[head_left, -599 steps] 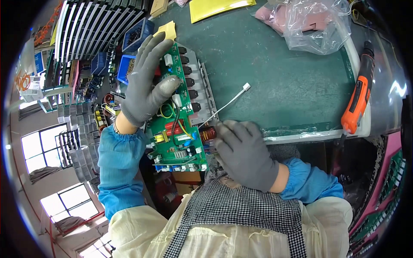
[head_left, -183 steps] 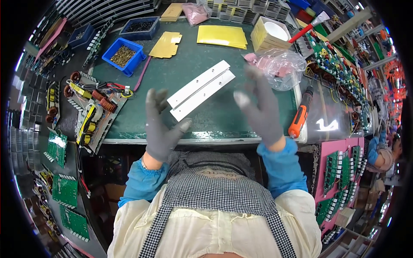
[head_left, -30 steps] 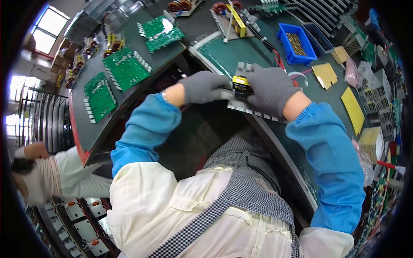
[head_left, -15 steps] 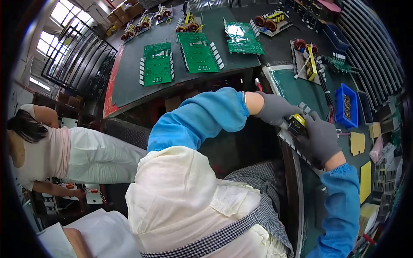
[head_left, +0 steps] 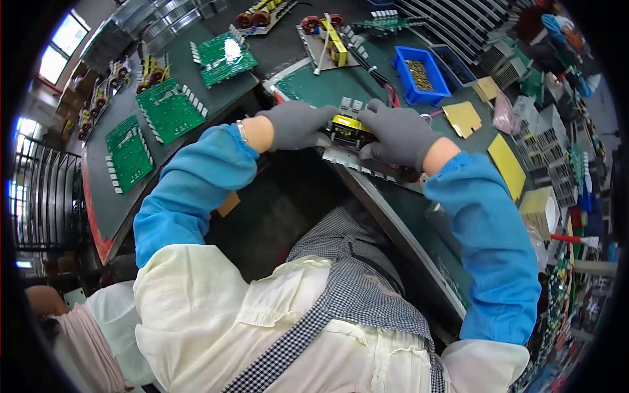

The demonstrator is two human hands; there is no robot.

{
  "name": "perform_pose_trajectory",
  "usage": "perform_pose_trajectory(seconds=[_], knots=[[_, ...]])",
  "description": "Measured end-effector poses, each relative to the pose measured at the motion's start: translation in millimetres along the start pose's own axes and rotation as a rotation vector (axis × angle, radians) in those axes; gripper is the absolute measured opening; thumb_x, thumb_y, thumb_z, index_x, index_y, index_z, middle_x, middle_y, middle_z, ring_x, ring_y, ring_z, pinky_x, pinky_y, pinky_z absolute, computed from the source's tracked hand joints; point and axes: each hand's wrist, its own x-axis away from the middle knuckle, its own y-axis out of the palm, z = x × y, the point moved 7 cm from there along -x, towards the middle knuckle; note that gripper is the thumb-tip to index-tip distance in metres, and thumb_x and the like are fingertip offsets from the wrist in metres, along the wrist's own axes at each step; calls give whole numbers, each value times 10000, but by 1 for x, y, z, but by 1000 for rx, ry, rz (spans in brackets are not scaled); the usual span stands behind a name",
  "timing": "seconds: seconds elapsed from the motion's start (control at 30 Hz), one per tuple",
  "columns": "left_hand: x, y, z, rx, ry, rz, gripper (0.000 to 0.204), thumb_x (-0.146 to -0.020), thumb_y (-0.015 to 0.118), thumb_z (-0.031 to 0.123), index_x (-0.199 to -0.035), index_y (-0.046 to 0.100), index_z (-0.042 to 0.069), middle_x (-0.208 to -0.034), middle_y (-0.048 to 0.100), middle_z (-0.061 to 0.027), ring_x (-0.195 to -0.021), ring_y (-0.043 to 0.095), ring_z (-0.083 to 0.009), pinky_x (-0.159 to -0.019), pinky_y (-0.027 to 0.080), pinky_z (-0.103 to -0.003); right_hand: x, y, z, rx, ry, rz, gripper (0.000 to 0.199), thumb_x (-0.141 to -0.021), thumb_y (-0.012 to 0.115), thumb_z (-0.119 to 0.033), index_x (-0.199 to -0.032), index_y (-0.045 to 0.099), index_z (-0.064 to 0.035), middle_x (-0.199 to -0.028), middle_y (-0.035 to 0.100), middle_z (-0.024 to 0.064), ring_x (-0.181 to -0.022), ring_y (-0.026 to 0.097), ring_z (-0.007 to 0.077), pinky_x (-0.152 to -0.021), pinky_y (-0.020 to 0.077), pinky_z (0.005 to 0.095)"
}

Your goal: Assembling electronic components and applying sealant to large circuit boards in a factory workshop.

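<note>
In grey gloves, my left hand [head_left: 298, 124] and my right hand [head_left: 400, 135] meet over the near edge of the right-hand bench. Between them is a black block with yellow tape on top, a transformer [head_left: 348, 126]. My right fingers and thumb close round its right side, while my left fingers are pinched at its left side. Small grey square parts [head_left: 352, 105] stand just behind it. Under the hands lies a pale metal strip with several notches [head_left: 357, 161]. The gloves hide what sits between the fingertips and most of the assembly below.
Green circuit boards [head_left: 169, 110] lie on the left bench [head_left: 108, 219]. A blue bin of small brass-coloured parts [head_left: 398, 65] stands beyond my right hand, near a coil assembly [head_left: 335, 42]. Yellow card pieces [head_left: 462, 119] lie rightward. Another person [head_left: 111, 327] is at lower left.
The view has swung to the right, so the benches and boards appear shifted left. Both hands stay at the transformer, which now faces me more squarely.
</note>
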Motion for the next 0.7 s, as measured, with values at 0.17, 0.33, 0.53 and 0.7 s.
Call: perform_pose_trajectory(seconds=[0.17, 0.33, 0.53, 0.7], knots=[[-13, -21, 19, 63, 144, 147, 770, -809, 770, 412, -1423, 431, 95, -1267, 578, -215, -1166, 580, -378, -959, 496, -443, 28, -5, 49, -174, 210, -124, 596, -865, 706, -470, -1298, 598, -76, -1218, 579, 168, -1014, 639, 370, -884, 507, 437], [-33, -2, 37, -107, 230, 145, 642, -824, 717, 517, -1275, 560, 88, -1136, 616, -169, -1056, 614, -376, -867, 515, -459, 31, 6, 48, -363, 190, -119, 568, -898, 618, -565, -1112, 684, -42, -984, 698, 181, -942, 669, 347, -821, 509, 444], [-23, -4, 38, -189, 329, 330, 653, -801, 712, 591, -1186, 596, 78, -1096, 642, -144, -1027, 637, -343, -843, 535, -430, 20, 16, 52, -227, 201, -211, 525, -920, 608, -520, -1123, 687, -43, -972, 698, 172, -954, 670, 342, -831, 512, 431], [-22, 2, 23, -184, 333, 274, 662, -758, 768, 548, -1148, 563, 54, -1035, 645, -143, -974, 650, -343, -803, 540, -429, 12, 15, 45, -203, 230, -344, 470, -913, 646, -457, -1104, 685, -29, -982, 690, 186, -958, 665, 352, -835, 504, 427]])
